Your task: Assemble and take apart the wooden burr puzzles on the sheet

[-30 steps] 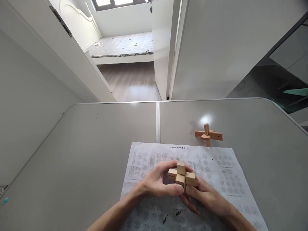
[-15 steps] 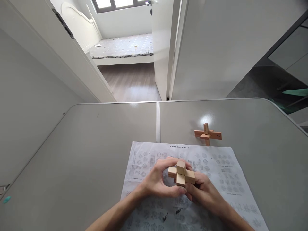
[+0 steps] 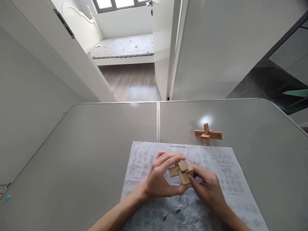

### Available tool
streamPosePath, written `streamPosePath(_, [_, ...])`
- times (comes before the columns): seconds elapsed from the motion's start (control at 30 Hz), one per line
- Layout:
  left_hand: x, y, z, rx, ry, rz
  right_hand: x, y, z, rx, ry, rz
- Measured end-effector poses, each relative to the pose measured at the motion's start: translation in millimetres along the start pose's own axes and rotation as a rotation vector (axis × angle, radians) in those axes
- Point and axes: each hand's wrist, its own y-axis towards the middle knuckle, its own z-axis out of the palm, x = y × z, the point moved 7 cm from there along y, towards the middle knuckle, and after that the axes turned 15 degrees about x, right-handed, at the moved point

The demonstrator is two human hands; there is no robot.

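Observation:
Both my hands grip a pale wooden cross-shaped puzzle [image 3: 181, 170] just above a printed instruction sheet [image 3: 223, 166]. My left hand [image 3: 160, 178] curls round its left side, thumb below and fingers over the top. My right hand [image 3: 208, 187] holds its right side with fingers closed under it. The puzzle is tilted, its top block facing the camera. A second, darker wooden cross puzzle [image 3: 208, 134] stands on the grey table [image 3: 84, 150] beyond the sheet's far right corner, untouched.
The table has a centre seam [image 3: 158, 122] and rounded far corners. Beyond it stand white walls and an open doorway onto a wooden floor and a bed. A small teal object [image 3: 7, 198] lies at the left table edge.
The puzzle has been turned and tilted in my hands, and both hands have shifted slightly away from me over the sheet. The darker puzzle has not moved.

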Motion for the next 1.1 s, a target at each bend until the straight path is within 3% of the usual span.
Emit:
streamPosePath(0.1, [-3, 0, -0.6, -0.017, 0.038, 0.016, -2, -1, -2, -0.020, -0.039, -0.004])
streamPosePath(0.47, [6, -2, 3.0, 0.043, -0.063, -0.109, -5, 5, 8, 0.137, 0.153, 0.044])
streamPosePath(0.7, [8, -3, 7.7, 0.088, -0.122, -0.102, -8, 6, 5, 0.180, 0.165, 0.055])
streamPosePath(1.1, [19, -5, 11.0, 0.152, -0.232, -0.222, -15, 6, 7, 0.190, 0.273, 0.133])
